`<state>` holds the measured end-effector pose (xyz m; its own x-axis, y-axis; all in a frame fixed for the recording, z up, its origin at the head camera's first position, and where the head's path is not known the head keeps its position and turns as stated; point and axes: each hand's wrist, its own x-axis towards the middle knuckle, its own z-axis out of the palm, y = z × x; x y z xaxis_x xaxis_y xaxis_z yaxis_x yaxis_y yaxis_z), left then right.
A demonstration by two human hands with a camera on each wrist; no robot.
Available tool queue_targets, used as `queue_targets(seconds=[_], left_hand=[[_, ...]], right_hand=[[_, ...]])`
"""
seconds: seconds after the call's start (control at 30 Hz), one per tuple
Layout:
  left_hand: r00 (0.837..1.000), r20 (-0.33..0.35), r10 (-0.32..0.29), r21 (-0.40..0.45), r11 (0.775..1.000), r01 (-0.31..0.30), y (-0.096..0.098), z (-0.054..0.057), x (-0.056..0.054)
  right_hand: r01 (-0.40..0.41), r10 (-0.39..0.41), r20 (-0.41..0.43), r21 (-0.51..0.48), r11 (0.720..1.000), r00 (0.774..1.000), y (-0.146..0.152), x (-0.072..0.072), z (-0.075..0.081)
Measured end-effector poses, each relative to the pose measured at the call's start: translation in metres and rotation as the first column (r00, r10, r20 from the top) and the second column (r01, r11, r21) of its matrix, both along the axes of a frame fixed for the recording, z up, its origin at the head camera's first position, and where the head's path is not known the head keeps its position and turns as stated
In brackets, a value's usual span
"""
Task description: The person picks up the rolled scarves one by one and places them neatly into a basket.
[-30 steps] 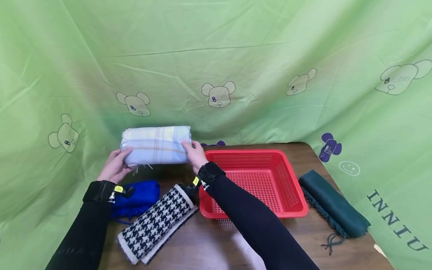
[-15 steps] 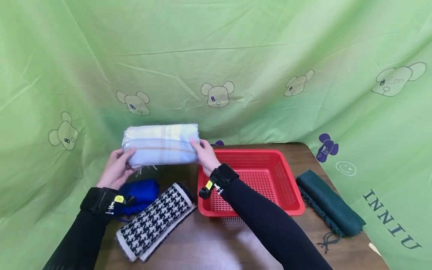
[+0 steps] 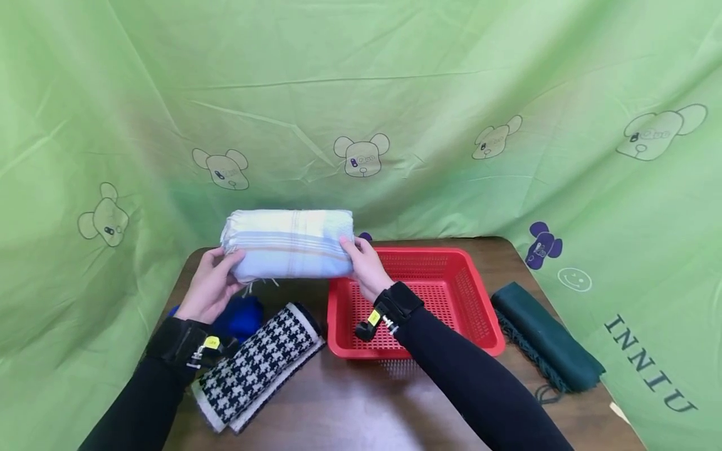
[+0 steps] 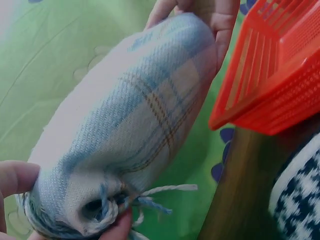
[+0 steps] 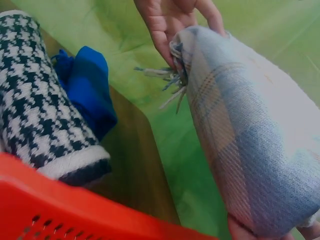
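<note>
Both hands hold a rolled pale blue, white and yellow plaid scarf in the air above the back of the table. My left hand grips its fringed left end, thumb in front; in the left wrist view, loose tassels stick out there. The right hand grips the other end, thumb on the front face, over the left rim of the red plastic basket. Beneath the left forearm lie a blue folded scarf, partly hidden, and a black-and-white houndstooth scarf.
A dark green rolled scarf with fringe lies right of the basket on the brown wooden table. Green printed curtain hangs close behind the table and along both sides. The basket's perforated inside shows nothing in it.
Both hands have carried the plaid scarf to the right, its right end now reaching over the basket's left side. The left forearm covers more of the blue scarf than before.
</note>
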<state>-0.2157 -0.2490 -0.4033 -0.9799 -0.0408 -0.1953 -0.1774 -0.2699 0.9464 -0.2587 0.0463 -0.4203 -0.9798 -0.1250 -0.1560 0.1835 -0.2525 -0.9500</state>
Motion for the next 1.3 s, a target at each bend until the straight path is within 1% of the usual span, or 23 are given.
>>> queue_targets(seconds=[0.1, 0.23, 0.43, 0.67, 0.83, 0.97, 1.13, 1.3], left_hand=[[1.0, 0.004, -0.02, -0.018, 1.0, 0.02, 0.008, -0.001, 0.002], [0.999, 0.022, -0.037, -0.019, 0.999, 0.037, 0.019, -0.002, 0.006], [0.999, 0.044, -0.03, 0.006, 1.0, 0.03, 0.042, -0.004, 0.009], [0.997, 0.061, -0.042, -0.002, 0.999, 0.043, 0.065, -0.006, 0.008], [0.997, 0.068, -0.027, 0.0, 1.0, 0.027, 0.078, -0.008, 0.007], [0.998, 0.065, -0.018, -0.002, 1.0, 0.018, 0.087, -0.009, 0.007], [0.997, 0.072, -0.03, -0.009, 0.999, 0.031, 0.1, -0.01, 0.008], [0.996, 0.07, -0.058, -0.016, 0.998, 0.059, 0.112, -0.011, 0.009]], right_hand=[[0.006, -0.006, -0.006, 0.001, 1.0, 1.0, 0.009, 0.004, -0.001], [0.007, -0.007, 0.0, 0.028, 1.0, 1.0, 0.023, 0.01, -0.001], [0.013, -0.013, 0.005, 0.044, 0.999, 1.0, 0.045, 0.017, -0.004], [0.048, -0.049, 0.031, 0.047, 0.998, 0.998, 0.068, 0.025, -0.008], [0.054, -0.055, 0.029, 0.043, 0.998, 0.998, 0.079, 0.029, -0.009], [0.052, -0.054, 0.031, 0.064, 0.997, 0.998, 0.089, 0.031, -0.01], [0.051, -0.055, 0.046, 0.093, 0.994, 0.997, 0.104, 0.035, -0.009], [0.048, -0.055, 0.061, 0.11, 0.993, 0.997, 0.117, 0.039, -0.007]])
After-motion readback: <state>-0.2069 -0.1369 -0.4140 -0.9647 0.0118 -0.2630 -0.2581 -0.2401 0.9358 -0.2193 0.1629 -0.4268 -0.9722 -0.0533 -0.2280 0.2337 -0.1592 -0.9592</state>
